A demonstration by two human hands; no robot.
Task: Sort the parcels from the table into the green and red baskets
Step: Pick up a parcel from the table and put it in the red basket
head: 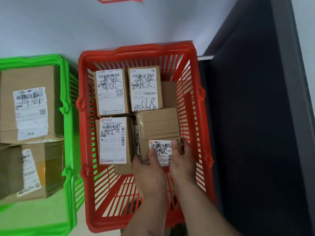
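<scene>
Setting a brown parcel (pixel 158 132) into the red basket (pixel 136 53), our left hand (pixel 150 169) and right hand (pixel 182 159) clasp its near end; next we should let go.

Two bare forearms, left hand (pixel 150 169), right hand (pixel 182 160); sleeves unseen.
</scene>
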